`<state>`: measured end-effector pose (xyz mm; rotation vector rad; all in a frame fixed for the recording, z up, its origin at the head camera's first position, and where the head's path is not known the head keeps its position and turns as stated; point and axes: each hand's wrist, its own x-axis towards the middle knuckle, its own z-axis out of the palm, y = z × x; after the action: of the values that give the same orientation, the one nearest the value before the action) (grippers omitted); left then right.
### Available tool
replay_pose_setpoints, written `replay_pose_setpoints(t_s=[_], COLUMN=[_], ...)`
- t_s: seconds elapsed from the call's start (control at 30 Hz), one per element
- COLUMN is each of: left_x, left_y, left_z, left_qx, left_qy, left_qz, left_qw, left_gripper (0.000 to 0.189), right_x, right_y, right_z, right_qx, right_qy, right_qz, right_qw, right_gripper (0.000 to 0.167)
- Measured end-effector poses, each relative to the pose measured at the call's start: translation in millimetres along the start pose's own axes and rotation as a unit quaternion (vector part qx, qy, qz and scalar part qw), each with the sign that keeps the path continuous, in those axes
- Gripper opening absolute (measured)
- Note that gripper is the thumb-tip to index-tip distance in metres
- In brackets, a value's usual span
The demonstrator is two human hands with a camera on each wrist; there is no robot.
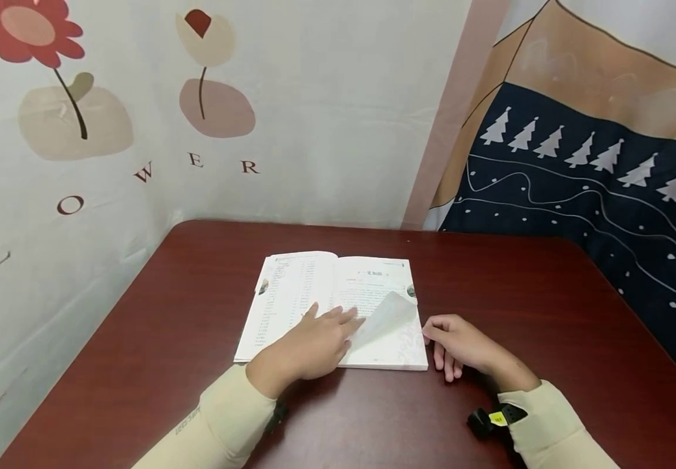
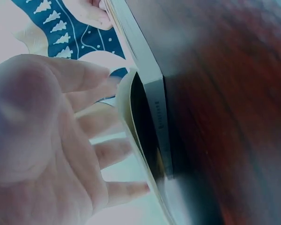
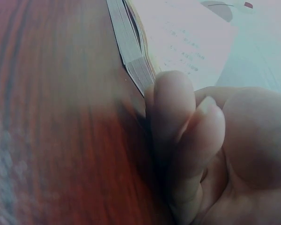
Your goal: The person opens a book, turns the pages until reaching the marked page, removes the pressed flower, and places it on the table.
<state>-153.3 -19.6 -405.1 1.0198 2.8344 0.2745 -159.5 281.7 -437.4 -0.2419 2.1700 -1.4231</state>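
Note:
An open book [image 1: 282, 299] with printed pages lies on the table. Across its middle and right page lies my left hand [image 1: 317, 342], palm down, its fingers spread and nearly straight. Beside these fingers a thin page [image 1: 387, 316] bends up and over, its corner lifted. In the left wrist view the left palm [image 2: 42, 140] faces the camera, with the book's thick bottom edge [image 2: 152, 93] beyond the fingertips. My right hand [image 1: 461, 345] is at the book's right edge, fingers bent, thumb and forefinger together there. Whether they pinch any paper is hidden, even in the right wrist view.
The reddish-brown table [image 1: 197, 286] extends around the book. Behind it hangs a pale cloth with flowers [image 1: 326, 130], and a dark-blue cloth with white trees [image 1: 572, 189] hangs at the right. A black wrist device [image 1: 481, 422] sits by the right cuff.

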Motion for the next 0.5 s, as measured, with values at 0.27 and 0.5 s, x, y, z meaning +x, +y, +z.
replay_pose_setpoints(t_s=[0.27, 0.5], left_x=[2.5, 4.3], left_y=[-1.4, -5.0], left_z=[1.1, -5.0], left_qx=[0.067, 0.119], left_qy=[0.127, 0.16], left_qz=[0.068, 0.143], left_qw=[0.9872, 0.9694], left_gripper=[0.091, 0.055], right_x=[1.3, 3.2], right_y=[-2.3, -1.9], right_z=[1.1, 1.0], right_qx=[0.001, 0.006], right_qy=[0.003, 0.004], right_qz=[0.005, 0.003], right_qw=[1.0, 1.0], right_gripper=[0.024, 0.024])
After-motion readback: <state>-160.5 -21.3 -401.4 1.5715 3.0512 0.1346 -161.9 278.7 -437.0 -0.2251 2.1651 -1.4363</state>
